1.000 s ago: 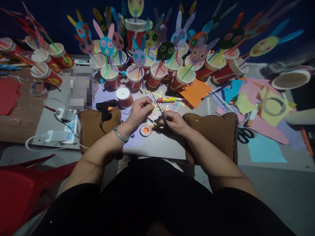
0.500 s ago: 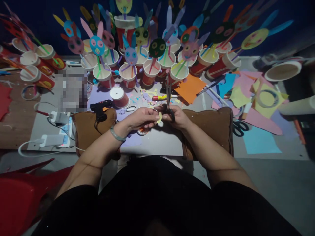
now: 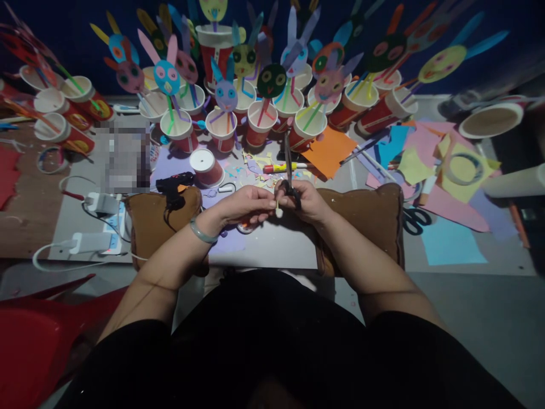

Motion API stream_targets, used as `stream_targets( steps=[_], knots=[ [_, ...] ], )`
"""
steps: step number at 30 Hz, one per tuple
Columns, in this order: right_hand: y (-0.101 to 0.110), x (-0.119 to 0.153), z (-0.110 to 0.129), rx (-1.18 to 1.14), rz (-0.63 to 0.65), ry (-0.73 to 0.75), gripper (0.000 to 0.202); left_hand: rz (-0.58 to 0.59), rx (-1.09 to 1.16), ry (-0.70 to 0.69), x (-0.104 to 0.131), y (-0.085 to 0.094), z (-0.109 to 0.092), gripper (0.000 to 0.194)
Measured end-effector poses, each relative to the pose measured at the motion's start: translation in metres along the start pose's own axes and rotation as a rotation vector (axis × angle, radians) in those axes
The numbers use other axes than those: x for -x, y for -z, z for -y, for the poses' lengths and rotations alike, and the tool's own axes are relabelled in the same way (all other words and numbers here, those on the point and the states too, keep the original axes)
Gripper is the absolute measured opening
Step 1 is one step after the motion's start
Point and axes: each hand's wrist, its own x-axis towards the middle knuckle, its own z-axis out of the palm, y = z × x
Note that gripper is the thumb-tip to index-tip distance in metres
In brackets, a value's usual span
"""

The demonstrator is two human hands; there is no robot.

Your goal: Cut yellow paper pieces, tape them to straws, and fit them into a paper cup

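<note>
Over the white work surface (image 3: pixel 285 250), my left hand (image 3: pixel 251 204) pinches a small pale yellow paper piece (image 3: pixel 278 209) at its fingertips. My right hand (image 3: pixel 304 201) is closed round the handles of dark scissors (image 3: pixel 288 165), whose blades point away from me toward the cups. The fingertips of both hands meet around the paper piece. Just beyond the hands lie tiny paper scraps (image 3: pixel 255 162) and a red and yellow marker (image 3: pixel 279 168).
Rows of red and white cups (image 3: pixel 261 122) holding paper rabbit heads stand at the back. Brown cushions (image 3: pixel 366 221) lie under both forearms. A black glue gun (image 3: pixel 172 190) and an upturned cup (image 3: pixel 206 167) are at left, coloured paper (image 3: pixel 453 241) and tape (image 3: pixel 464 168) at right.
The yellow paper piece has turned and now shows as a narrow strip. The scissors have tilted slightly to the left at their tips in my right hand.
</note>
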Motion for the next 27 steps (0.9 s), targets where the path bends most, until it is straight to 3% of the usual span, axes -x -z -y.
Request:
stream_targets(
  steps=[4,6,14,19,27],
  knots=[
    [-0.003,-0.001,0.002,0.024,-0.121,-0.02,0.046,-0.264,-0.037,-0.196,-0.003,-0.004,-0.002,0.04],
    [-0.005,-0.001,0.001,0.026,-0.164,-0.028,0.046,-0.327,-0.092,-0.26,-0.004,-0.005,-0.002,0.04],
    [-0.007,-0.002,-0.002,0.067,-0.181,0.001,0.043,-0.329,-0.276,-0.314,-0.008,-0.001,0.005,0.034],
    [-0.01,-0.001,-0.001,0.101,-0.194,-0.009,0.044,-0.336,-0.201,-0.348,-0.006,-0.003,0.001,0.034],
    [-0.013,0.002,-0.002,0.26,0.011,-0.006,0.052,-0.469,-0.017,-0.512,-0.006,-0.001,-0.004,0.039]
  ],
)
